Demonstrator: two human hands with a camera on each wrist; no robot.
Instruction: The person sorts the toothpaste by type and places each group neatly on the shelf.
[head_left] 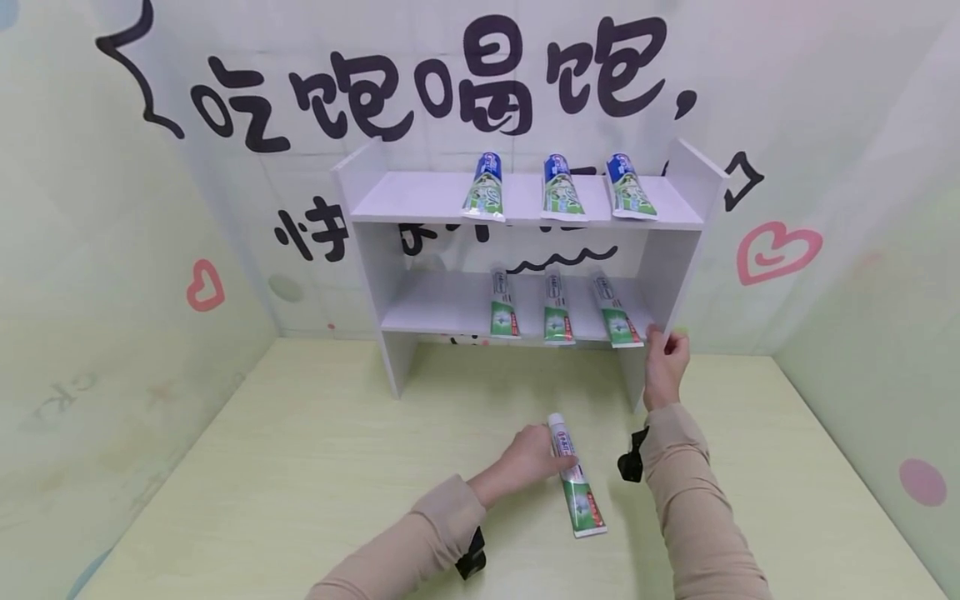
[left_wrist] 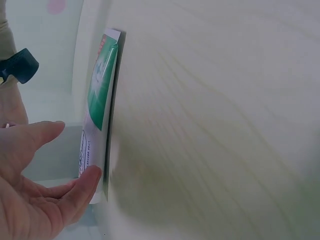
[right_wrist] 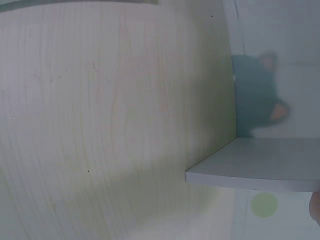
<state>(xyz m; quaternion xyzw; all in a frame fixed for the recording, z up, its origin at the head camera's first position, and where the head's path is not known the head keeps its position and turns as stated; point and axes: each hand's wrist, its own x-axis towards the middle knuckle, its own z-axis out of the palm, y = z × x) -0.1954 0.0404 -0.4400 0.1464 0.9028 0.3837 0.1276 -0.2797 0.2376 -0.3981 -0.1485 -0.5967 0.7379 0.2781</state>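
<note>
A green and white toothpaste tube [head_left: 579, 492] lies on the table in front of the shelf, its white cap toward the shelf. My left hand [head_left: 528, 457] is over its upper part. In the left wrist view, the fingers [left_wrist: 82, 192] touch the tube [left_wrist: 100, 100] near its cap, while the thumb [left_wrist: 47, 132] stands apart from it. My right hand [head_left: 666, 367] holds the front edge of the white shelf's [head_left: 678, 275] right side panel. Only a bit of a finger [right_wrist: 315, 206] shows beside that panel [right_wrist: 255, 167] in the right wrist view.
Three blue and green toothpaste tubes [head_left: 558, 187] lie on the top board. Three green and white tubes [head_left: 557, 308] lie on the lower board, cap ends toward the back. Printed walls [head_left: 150, 250] enclose the pale table [head_left: 300, 450] at the back and sides.
</note>
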